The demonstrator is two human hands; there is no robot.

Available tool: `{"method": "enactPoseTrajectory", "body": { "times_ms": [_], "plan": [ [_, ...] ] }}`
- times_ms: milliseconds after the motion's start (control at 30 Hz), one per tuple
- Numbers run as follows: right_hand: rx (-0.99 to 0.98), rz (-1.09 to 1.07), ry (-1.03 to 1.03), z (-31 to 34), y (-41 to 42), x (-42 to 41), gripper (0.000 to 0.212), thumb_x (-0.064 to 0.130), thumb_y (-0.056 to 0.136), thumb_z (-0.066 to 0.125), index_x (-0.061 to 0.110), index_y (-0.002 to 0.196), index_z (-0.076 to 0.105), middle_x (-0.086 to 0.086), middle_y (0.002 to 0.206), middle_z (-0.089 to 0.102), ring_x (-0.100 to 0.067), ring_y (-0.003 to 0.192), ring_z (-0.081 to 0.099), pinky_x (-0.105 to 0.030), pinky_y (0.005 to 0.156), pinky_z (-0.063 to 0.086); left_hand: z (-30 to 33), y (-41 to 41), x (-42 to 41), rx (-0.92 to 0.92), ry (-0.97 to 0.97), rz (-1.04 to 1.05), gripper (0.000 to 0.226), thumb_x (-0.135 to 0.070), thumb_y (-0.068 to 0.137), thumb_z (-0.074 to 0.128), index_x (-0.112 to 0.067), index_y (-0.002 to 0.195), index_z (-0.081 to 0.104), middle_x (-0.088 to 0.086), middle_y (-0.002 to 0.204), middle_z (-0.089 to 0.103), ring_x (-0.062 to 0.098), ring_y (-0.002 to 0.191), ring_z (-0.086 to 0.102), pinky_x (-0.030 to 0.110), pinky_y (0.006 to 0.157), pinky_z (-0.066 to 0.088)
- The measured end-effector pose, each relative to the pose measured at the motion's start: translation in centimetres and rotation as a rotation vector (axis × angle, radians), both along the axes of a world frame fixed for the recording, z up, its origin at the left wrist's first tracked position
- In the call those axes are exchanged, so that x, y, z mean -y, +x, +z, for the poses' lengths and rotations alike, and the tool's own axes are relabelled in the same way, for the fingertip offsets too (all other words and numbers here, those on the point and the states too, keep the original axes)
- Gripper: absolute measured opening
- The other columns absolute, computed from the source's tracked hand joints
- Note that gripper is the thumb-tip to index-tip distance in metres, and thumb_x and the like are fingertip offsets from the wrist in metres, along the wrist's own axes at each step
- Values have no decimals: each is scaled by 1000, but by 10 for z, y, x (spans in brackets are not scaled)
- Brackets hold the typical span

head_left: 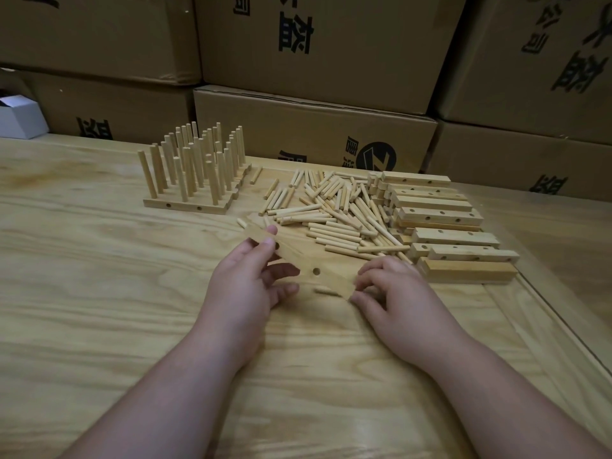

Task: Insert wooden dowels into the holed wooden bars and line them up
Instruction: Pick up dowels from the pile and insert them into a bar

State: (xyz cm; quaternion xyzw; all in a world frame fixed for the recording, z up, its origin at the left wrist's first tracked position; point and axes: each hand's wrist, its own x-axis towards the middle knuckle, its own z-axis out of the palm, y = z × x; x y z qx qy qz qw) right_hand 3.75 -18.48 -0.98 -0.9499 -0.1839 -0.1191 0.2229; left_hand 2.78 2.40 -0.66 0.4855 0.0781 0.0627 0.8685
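Head view: both hands hold 1 holed bar [298, 260] slanted just over the desk [99, 293]. Left hand [246, 279] fingers pinch its far end; right hand [394, 299] fingers seem to pinch its near end, beside the loose dowels [334, 207].

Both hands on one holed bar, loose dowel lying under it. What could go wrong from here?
1. The short loose dowel lies by the right hand; a nudge might roll it off.
2. The left hand pinches the pale holed wooden bar only at its far end, so it could twist.
3. Lining up could bump the finished block of upright dowels.
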Motion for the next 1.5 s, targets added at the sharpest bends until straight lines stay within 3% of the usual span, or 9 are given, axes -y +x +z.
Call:
{"method": "enactPoseTrajectory", "body": {
  "times_ms": [133, 233, 300, 400, 533, 667, 867, 1133, 1500],
  "plan": [
    [42, -5, 161, 3, -2, 1, 3, 36, 95, 59, 39, 94, 60, 23, 90, 60, 4, 91, 54, -11, 71, 37, -1, -2, -2, -39, 38, 16, 32, -29, 101, 48, -22, 108, 78, -1, 77, 61, 11, 60, 55, 31, 60, 43],
    [83, 34, 296, 5, -8, -3, 5, 35, 97, 57, 40, 98, 57, 26, 89, 60, -1, 78, 57, -9, 59, 39, -2, -6, -4, -4, 176, -41, 37, -43, 98, 47, -27, 107, 78, 0, 76, 55, 13, 57, 43, 33, 57, 34],
    [95, 76, 365, 5, -11, -6, 11, 30, 100, 55, 40, 105, 57, 26, 88, 60, -1, 76, 57, -8, 61, 39, -2, -8, -4, 29, 260, -72, 42, -49, 103, 41, -28, 107, 77, 0, 74, 54, 14, 57, 41, 33, 56, 33],
    [169, 91, 399, 6, -13, -8, 21, 20, 99, 58, 35, 113, 61, 30, 95, 61, 6, 92, 58, -5, 75, 40, 1, -11, 0, 47, 335, -66, 48, -57, 103, 38, -29, 102, 77, -2, 71, 57, 14, 57, 45, 29, 52, 38],
    [293, 85, 429, 10, -13, -8, 28, 10, 92, 67, 29, 113, 66, 28, 107, 61, 2, 104, 60, -12, 87, 47, 2, -12, 3, 46, 379, -42, 50, -61, 101, 37, -29, 90, 74, -2, 69, 60, 15, 59, 50, 31, 55, 41],
    [383, 103, 484, 11, -14, -9, 29, 8, 89, 71, 27, 111, 68, 27, 105, 63, 2, 100, 63, -13, 84, 50, 3, -13, 6, 46, 298, -76, 52, -61, 100, 40, -27, 75, 70, 1, 66, 58, 14, 55, 51, 24, 49, 46],
    [420, 197, 501, 12, -14, -12, 16, 12, 90, 67, 13, 105, 73, 18, 96, 65, 2, 89, 63, -9, 78, 44, -2, -13, 3, 37, 484, -126, 67, -79, 85, 39, -22, 76, 73, -1, 66, 66, 10, 59, 59, 32, 61, 46],
    [436, 280, 486, 15, -13, -12, 16, 16, 95, 64, 5, 103, 73, 4, 85, 62, -7, 78, 60, -15, 69, 44, -3, -11, 5, 62, 542, -133, 63, -79, 82, 41, -23, 72, 68, -5, 65, 62, 9, 57, 55, 31, 62, 44],
    [428, 226, 491, 16, -16, -14, 17, 22, 94, 62, 10, 99, 73, 12, 90, 65, 0, 86, 61, -10, 75, 43, -1, -13, 4, 95, 711, -139, 60, -74, 88, 37, -24, 70, 65, -7, 61, 60, 6, 54, 50, 22, 56, 41]
  ]
}}
